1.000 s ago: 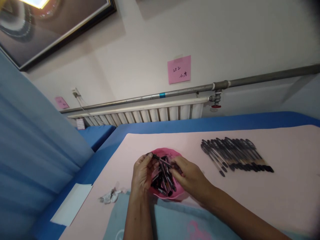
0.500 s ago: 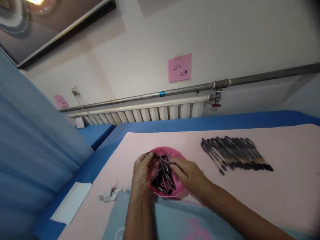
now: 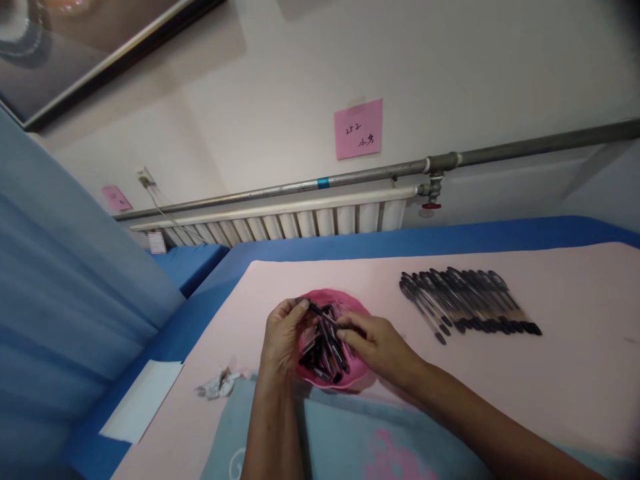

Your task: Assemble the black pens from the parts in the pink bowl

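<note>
Above a pink bowl (image 3: pixel 357 380), my two hands hold one slim dark pen (image 3: pixel 323 313) at a slant between them. My left hand (image 3: pixel 285 331) pinches its black upper-left end, thumb on top. The fingers of my right hand (image 3: pixel 373 341) are closed round its lower-right end, which is mostly hidden. Under the hands, the bowl holds a jumble of dark, shiny pen-like pieces (image 3: pixel 327 350), too blurred to tell apart. Off to the right, several black-ended pens with clear barrels (image 3: pixel 465 300) lie side by side in a slanted row.
A pink sheet (image 3: pixel 565 380) covers the blue bed (image 3: pixel 450 233). Nearest me lies a light blue cloth (image 3: pixel 340 427). Crumpled tissue (image 3: pixel 219 385) and white paper (image 3: pixel 143 401) are at left, beside a blue curtain (image 3: pixel 75 267). A radiator (image 3: pixel 300 220) and pipe run along the wall behind.
The view has shifted slightly. Both hands keep their hold on the pen over the bowl; the row of pens looks unchanged.
</note>
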Available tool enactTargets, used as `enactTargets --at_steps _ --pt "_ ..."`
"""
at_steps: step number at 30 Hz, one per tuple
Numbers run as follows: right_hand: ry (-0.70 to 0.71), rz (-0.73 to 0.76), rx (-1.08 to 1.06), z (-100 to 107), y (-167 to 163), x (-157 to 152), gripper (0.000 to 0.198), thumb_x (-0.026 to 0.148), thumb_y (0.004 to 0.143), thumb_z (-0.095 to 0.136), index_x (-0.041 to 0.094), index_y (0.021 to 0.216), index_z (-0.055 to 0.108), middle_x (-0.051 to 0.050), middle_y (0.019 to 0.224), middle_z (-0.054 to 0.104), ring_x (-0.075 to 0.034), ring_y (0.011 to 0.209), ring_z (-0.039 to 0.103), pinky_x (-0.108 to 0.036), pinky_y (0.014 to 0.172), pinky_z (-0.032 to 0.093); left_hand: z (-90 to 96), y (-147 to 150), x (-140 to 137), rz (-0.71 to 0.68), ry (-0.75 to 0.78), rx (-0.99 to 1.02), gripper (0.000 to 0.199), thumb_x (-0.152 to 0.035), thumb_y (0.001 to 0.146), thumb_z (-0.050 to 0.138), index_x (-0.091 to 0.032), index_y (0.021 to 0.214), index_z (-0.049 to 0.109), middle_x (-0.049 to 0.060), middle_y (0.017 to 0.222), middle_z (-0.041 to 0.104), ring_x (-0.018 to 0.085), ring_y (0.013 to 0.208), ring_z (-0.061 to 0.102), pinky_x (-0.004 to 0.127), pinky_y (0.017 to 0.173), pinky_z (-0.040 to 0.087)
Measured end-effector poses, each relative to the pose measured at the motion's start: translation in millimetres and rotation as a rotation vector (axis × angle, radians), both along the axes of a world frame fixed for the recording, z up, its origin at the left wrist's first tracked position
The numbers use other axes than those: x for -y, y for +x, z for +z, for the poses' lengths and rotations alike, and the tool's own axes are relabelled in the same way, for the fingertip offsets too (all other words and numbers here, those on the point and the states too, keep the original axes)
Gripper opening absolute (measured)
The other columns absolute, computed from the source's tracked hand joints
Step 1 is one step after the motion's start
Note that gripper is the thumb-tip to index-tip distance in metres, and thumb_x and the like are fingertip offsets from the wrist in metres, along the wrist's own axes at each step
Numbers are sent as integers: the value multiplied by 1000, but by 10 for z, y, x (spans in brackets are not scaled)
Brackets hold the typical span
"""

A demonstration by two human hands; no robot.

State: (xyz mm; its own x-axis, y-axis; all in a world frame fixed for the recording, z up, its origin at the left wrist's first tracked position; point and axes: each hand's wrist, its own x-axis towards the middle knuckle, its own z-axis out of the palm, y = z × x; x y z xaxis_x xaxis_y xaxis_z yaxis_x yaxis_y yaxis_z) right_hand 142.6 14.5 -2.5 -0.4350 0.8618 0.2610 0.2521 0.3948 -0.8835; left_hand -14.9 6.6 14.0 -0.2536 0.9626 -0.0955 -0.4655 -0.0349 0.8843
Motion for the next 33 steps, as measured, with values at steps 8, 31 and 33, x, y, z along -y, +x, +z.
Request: enactTargets --at_steps 8,31,33 --pt "63 -219 -81 23 76 -101 14 26 75 54 22 79 67 -2 80 63 -17 80 59 -29 74 44 -73 -65 12 -101 -33 -410 27 -39 66 66 -13 68 58 -1 56 56 9 49 50 21 50 40" --pt "-397 -271 -503 134 100 -132 17 31 66 64 16 75 66 3 56 54 -10 51 44 -23 49 34 17 156 249 -405 -96 -1249 20 -3 44 61 -21 36 56 -1 39 45 11 38 34 25 47 26" --pt "-490 -241 -599 135 103 -149 17 31 66 66 16 74 65 3 55 54 -9 50 44 -23 48 33 40 184 255 -372 -102 -1287 22 0 42 59 -20 35 56 -1 40 44 10 39 32 27 50 28"
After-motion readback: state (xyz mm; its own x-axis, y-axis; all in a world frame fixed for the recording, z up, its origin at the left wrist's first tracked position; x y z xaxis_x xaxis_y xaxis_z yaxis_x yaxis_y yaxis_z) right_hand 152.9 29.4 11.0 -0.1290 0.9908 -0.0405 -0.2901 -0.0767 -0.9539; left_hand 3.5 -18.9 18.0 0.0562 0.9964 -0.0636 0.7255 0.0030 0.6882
